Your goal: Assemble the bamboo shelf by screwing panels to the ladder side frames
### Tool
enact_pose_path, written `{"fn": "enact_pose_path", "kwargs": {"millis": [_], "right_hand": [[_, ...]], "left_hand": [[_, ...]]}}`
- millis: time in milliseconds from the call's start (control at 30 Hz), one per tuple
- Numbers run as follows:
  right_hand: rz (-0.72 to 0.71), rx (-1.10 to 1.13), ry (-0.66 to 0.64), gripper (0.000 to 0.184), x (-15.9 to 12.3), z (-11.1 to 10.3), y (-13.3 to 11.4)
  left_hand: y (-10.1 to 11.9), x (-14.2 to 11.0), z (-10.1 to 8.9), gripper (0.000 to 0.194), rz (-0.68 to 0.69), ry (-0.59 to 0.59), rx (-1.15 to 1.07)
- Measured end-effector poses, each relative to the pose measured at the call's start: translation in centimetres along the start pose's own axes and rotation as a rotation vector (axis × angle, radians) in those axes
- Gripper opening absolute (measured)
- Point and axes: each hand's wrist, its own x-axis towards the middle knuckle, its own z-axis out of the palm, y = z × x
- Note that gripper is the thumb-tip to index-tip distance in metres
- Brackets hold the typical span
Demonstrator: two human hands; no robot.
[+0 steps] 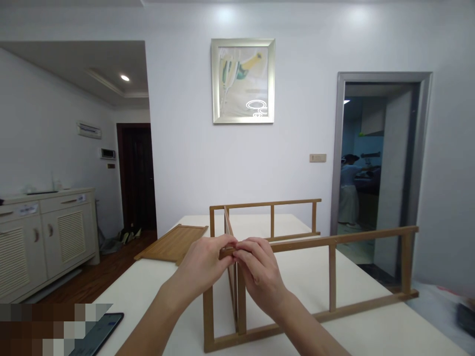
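1. Frame (332,277), head view: brown wood, standing on edge on a white table (382,331), in front of the person. Two ladder-like sides, near and far, roughly parallel, rungs upright.
2. Long axis runs left to right; near side's right end angles away from the viewer. A crosspiece (229,225) joins the sides close to the left end, pointing away.
3. Left hand (200,267): thumb and forefinger pinched on the left end of the near top rail, one above, one below.
4. Right hand (261,279): fingers curled inward, tips meeting the left hand's at the same joint. Cannot tell whether it grips the rail or some small part; fingers hide it.
5. Edges: right ends of both sides appear to reach the table's right edge, the near one seemingly past it. Slatted panel (178,243) lies flat at far left, along the left edge. Phone (106,333) near left, partly pixelated.
6. Room: tabletop shows between the sides and right of the right forearm. Wall (178,148) rises beyond the far edge; doorway (336,148) at right.
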Motion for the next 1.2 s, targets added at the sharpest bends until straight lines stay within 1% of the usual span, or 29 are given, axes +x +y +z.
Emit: {"fn": "enact_pose_path", "kwargs": {"millis": [133,267,333,433,500,600,700,900,967,1067,1200], "right_hand": [[0.002,0.085,-0.055,0.021,0.2,-0.4,0.6],[-0.083,0.059,-0.216,0.022,1.1,-1.2,1.1],[-0.101,0.051,-0.249,0.022,1.4,-1.6,1.1],[-0.079,0.081,-0.228,0.021,1.8,-2.3,0.8],[-0.056,0.131,-0.184,0.022,2.0,-2.7,0.6],[0.030,0.199,-0.089,0.023,2.0,-3.0,0.4],[0.111,0.205,-0.069,0.021,1.7,-2.9,0.4],[0.280,0.200,-0.098,0.013,1.4,-2.9,0.8],[0.287,0.213,-0.134,0.013,1.5,-3.1,0.8],[0.258,0.245,-0.206,0.014,1.5,-3.2,0.7],[0.245,0.217,-0.284,0.014,1.5,-3.4,0.5]], "left_hand": [[0.6,0.5,-0.9,0.026,0.006,-0.044,-0.010],[0.2,0.8,-0.8,0.024,0.060,-0.086,-0.102],[-0.2,1.0,-0.7,0.021,0.054,-0.087,-0.134],[-0.9,1.0,-0.6,0.023,-0.011,-0.093,-0.158],[-1.1,1.0,-0.7,0.026,-0.046,-0.117,-0.165],[-1.3,1.1,-0.7,0.029,-0.090,-0.130,-0.149],[-1.5,1.1,-0.6,0.028,-0.115,-0.138,-0.152],[-1.6,1.3,-0.6,0.029,-0.114,-0.163,-0.140],[-1.6,1.3,-0.6,0.026,-0.091,-0.175,-0.146],[-1.8,1.4,-0.5,0.025,-0.060,-0.181,-0.162],[-2.0,1.2,-0.5,0.027,-0.073,-0.161,-0.169]]}}
